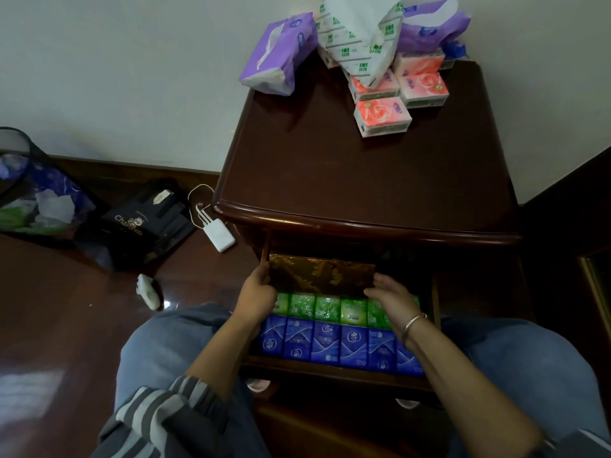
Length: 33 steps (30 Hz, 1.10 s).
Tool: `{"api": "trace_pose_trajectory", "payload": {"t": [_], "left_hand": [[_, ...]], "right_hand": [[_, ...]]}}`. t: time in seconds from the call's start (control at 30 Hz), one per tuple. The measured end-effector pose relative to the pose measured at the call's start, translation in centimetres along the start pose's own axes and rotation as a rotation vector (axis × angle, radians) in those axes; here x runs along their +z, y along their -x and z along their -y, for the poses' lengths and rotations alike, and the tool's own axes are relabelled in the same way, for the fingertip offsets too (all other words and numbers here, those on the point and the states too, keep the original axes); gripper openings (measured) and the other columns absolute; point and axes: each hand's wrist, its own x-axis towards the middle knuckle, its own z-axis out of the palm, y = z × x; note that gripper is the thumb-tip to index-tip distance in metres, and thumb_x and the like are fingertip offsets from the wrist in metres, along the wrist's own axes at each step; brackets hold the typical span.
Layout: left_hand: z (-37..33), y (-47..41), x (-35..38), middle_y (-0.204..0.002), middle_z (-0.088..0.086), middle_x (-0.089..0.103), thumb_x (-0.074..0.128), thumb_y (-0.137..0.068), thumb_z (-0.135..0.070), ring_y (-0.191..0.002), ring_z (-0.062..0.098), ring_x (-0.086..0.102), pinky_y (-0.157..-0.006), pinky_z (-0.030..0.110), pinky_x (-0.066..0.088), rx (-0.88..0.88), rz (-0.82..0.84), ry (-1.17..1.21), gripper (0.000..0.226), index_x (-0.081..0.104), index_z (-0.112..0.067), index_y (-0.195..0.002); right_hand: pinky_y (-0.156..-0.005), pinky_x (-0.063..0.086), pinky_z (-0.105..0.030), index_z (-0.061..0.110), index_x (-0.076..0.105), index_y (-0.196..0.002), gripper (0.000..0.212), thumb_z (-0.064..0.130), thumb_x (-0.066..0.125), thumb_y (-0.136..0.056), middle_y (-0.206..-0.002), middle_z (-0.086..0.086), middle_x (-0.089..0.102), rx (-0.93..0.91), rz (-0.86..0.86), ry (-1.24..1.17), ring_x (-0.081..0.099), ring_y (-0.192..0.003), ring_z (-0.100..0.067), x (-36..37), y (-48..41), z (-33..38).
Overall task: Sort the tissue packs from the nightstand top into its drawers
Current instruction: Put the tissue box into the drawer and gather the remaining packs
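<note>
In the nightstand drawer (330, 370), both hands (256, 294) (391, 300) clasp a gold box (322, 274); "ROYO" pack (360, 38) above.

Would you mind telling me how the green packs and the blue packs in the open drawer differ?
The green packs form the row farther back, beside the gold box; the blue packs form the front row. The right hand covers part of the green row, while the blue packs show more fully. Both rows stand side by side.
</note>
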Motion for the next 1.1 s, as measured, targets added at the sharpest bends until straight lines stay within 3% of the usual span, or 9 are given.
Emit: {"api": "trace_pose_trajectory", "payload": {"t": [0.1, 0.23, 0.43, 0.57, 0.63, 0.7, 0.77, 0.93, 1.1], "left_hand": [[-0.2, -0.2, 0.2, -0.135, 0.009, 0.054, 0.032, -0.082, 0.021, -0.077, 0.006, 0.056, -0.061, 0.027, 0.043, 0.041, 0.031, -0.045, 0.072, 0.039, -0.015, -0.145], [0.3, -1.1, 0.4, -0.139, 0.023, 0.046, 0.034, -0.080, 0.021, -0.091, 0.028, 0.060, -0.053, 0.028, 0.041, 0.056, 0.023, -0.083, 0.068, 0.041, -0.007, -0.142], [0.4, -1.8, 0.9, -0.129, 0.019, 0.044, 0.033, -0.081, 0.017, -0.099, 0.035, 0.055, -0.061, 0.026, 0.048, 0.143, -0.068, -0.231, 0.062, 0.048, -0.009, -0.135], [0.1, -2.2, 1.0, -0.114, 0.003, 0.029, 0.036, -0.084, 0.014, -0.100, 0.018, 0.039, -0.052, 0.004, 0.043, 0.171, -0.146, -0.326, 0.062, 0.044, -0.013, -0.139], [0.0, -2.4, 1.1, -0.114, 0.002, 0.028, 0.037, -0.084, 0.012, -0.104, 0.018, 0.037, -0.056, 0.006, 0.042, 0.176, -0.146, -0.361, 0.068, 0.036, -0.017, -0.146], [-0.2, -2.4, 1.3, -0.116, 0.002, 0.027, 0.038, -0.084, 0.011, -0.111, 0.022, 0.037, -0.077, 0.012, 0.044, 0.184, -0.145, -0.383, 0.074, 0.029, -0.022, -0.149], [-0.2, -2.4, 1.5, -0.116, 0.002, 0.027, 0.037, -0.083, 0.011, -0.117, 0.027, 0.037, -0.099, 0.029, 0.043, 0.185, -0.150, -0.403, 0.075, 0.029, -0.025, -0.149], [0.5, -2.1, 0.8, -0.115, 0.001, 0.028, 0.039, -0.082, 0.009, -0.119, 0.028, 0.038, -0.106, 0.034, 0.036, 0.183, -0.152, -0.485, 0.070, 0.038, -0.022, -0.144], [1.0, -1.4, 1.1, -0.118, 0.004, 0.034, 0.045, -0.079, 0.007, -0.115, 0.029, 0.040, -0.098, 0.037, 0.040, 0.249, -0.192, -0.607, 0.073, 0.034, -0.019, -0.147]], "right_hand": [[-0.097, 0.035, -0.025, 0.014, 0.044, -0.136, 0.050, 0.001, 0.053, -0.089, -0.118, 0.008, 0.057, -0.024, -0.031, -0.075, 0.053, -0.110, -0.009, 0.1, -0.3, -0.4], [-0.091, 0.038, -0.024, 0.024, 0.054, -0.120, 0.043, -0.003, 0.052, -0.087, -0.093, 0.020, 0.057, -0.046, -0.054, -0.105, 0.052, -0.088, 0.006, 0.4, -1.4, -0.5], [-0.102, 0.034, -0.029, 0.011, 0.039, -0.140, 0.058, -0.006, 0.050, -0.086, -0.120, 0.006, 0.048, -0.043, -0.040, -0.137, 0.046, -0.113, -0.011, 0.8, -2.5, -0.5], [-0.112, 0.032, -0.037, 0.011, 0.036, -0.141, 0.059, -0.005, 0.051, -0.086, -0.130, 0.003, 0.044, -0.035, -0.011, -0.118, 0.042, -0.126, -0.017, 0.7, -2.9, -0.3], [-0.112, 0.033, -0.040, 0.013, 0.046, -0.134, 0.051, -0.004, 0.052, -0.086, -0.134, -0.002, 0.047, -0.047, -0.013, -0.092, 0.045, -0.124, -0.020, 0.7, -3.3, -0.1], [-0.108, 0.037, -0.037, 0.013, 0.050, -0.130, 0.046, -0.002, 0.052, -0.086, -0.132, -0.007, 0.051, -0.056, -0.026, -0.034, 0.049, -0.116, -0.019, 0.7, -3.6, 0.2], [-0.100, 0.038, -0.032, 0.010, 0.047, -0.132, 0.047, 0.000, 0.053, -0.086, -0.131, -0.008, 0.052, -0.059, -0.025, 0.030, 0.050, -0.111, -0.016, 0.8, -3.7, 0.4], [-0.101, 0.034, -0.029, 0.010, 0.034, -0.143, 0.057, 0.003, 0.051, -0.090, -0.145, -0.007, 0.042, -0.002, 0.081, 0.204, 0.039, -0.134, -0.024, 0.7, -3.3, -0.8], [-0.097, 0.035, -0.027, 0.016, 0.030, -0.145, 0.059, 0.004, 0.050, -0.091, -0.148, -0.006, 0.039, -0.020, 0.014, 0.229, 0.041, -0.132, -0.021, 0.6, -2.8, -1.3]]}}
